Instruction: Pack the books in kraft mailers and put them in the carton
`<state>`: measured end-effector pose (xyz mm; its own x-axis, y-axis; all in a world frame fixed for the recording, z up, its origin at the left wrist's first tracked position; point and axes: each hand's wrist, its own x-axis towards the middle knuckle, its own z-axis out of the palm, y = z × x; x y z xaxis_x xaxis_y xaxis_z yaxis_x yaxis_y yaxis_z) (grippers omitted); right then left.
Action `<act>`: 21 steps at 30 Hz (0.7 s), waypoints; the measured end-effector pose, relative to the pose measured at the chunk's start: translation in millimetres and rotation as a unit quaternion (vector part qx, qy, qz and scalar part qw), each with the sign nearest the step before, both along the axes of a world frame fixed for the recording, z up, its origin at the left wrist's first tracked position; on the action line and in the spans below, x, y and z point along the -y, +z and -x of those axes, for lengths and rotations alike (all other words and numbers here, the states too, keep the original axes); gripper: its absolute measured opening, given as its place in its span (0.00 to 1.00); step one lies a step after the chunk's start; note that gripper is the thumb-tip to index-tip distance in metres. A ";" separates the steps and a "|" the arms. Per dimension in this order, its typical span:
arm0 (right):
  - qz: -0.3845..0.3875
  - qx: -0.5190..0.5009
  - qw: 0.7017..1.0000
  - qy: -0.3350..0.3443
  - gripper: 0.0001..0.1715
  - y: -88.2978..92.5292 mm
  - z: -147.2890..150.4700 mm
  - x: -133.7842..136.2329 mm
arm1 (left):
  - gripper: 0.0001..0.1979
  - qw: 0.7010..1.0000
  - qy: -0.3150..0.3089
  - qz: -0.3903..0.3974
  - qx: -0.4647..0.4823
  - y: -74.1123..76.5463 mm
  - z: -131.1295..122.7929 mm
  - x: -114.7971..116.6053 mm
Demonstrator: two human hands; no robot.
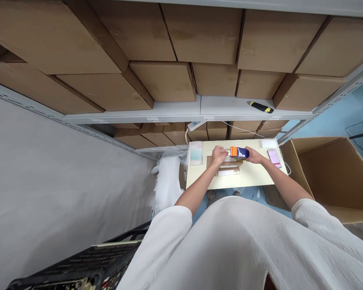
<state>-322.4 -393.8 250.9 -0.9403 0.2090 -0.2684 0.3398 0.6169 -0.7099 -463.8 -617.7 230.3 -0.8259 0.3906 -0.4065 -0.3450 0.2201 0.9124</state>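
My right hand point(254, 155) is closed round an orange and blue tape dispenser point(239, 152), held just above a small brown cardboard box point(225, 166) on the cream table point(248, 177). My left hand point(219, 154) rests on the box's top left part, fingers curled and pressed down beside the dispenser's orange end. White strips or labels lie across the box top.
A pale plastic container point(196, 153) stands at the table's left, a phone point(274, 158) and a white pad point(269, 143) at its right. A large open carton point(329, 173) sits to the right. Shelves of brown boxes rise behind, with a yellow-black cutter point(260, 107). A black crate point(87, 266) is lower left.
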 end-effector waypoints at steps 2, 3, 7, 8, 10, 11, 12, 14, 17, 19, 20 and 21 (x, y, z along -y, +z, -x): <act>-0.009 0.003 1.000 0.009 0.27 4.3 1.1 3.3 | 0.25 1.000 0.004 0.013 -0.005 -0.3 0.7 3.3; -0.014 0.003 1.000 0.014 0.26 6.8 1.7 4.7 | 0.25 1.000 0.007 0.017 -0.005 -0.5 1.3 4.3; -0.042 0.006 0.999 0.032 0.26 16.4 5.5 10.1 | 0.28 1.000 0.019 0.005 0.011 -2.2 6.2 6.3; -0.049 0.008 0.998 0.034 0.26 18.1 6.7 11.5 | 0.29 1.000 0.021 -0.001 0.015 -2.7 7.8 7.0; -0.058 0.015 0.998 0.035 0.26 21.0 8.8 14.4 | 0.30 0.999 0.022 -0.012 0.021 -3.8 10.9 9.0; -0.061 0.018 0.997 0.035 0.25 22.2 9.7 15.8 | 0.30 0.999 0.023 -0.017 0.023 -4.5 12.4 10.3; -0.062 0.022 0.997 0.036 0.25 23.3 10.5 17.1 | 0.31 0.999 0.025 -0.022 0.024 -5.2 13.8 11.8; -0.060 0.029 0.997 0.044 0.25 25.7 11.9 19.0 | 0.32 0.999 0.032 -0.031 0.024 -7.0 16.8 15.1; -0.066 0.037 0.995 0.059 0.25 29.2 14.6 19.4 | 0.33 0.998 0.046 -0.043 0.029 -10.2 24.1 21.3; -0.080 0.040 0.994 0.068 0.24 31.2 16.8 18.3 | 0.32 0.997 0.056 -0.049 0.033 -12.5 32.3 28.0; -0.091 0.042 0.992 0.073 0.24 32.0 17.8 17.3 | 0.32 0.996 0.063 -0.048 0.033 -13.8 37.3 32.5; -0.102 0.044 0.991 0.078 0.24 32.8 18.8 16.2 | 0.32 0.996 0.072 -0.046 0.030 -15.1 42.7 37.8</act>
<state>-341.2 -410.0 283.7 -0.9400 0.1222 -0.3185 0.2849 0.7946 -0.5362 -506.5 -655.5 215.2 -0.8510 0.3082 -0.4253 -0.4222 0.0802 0.9030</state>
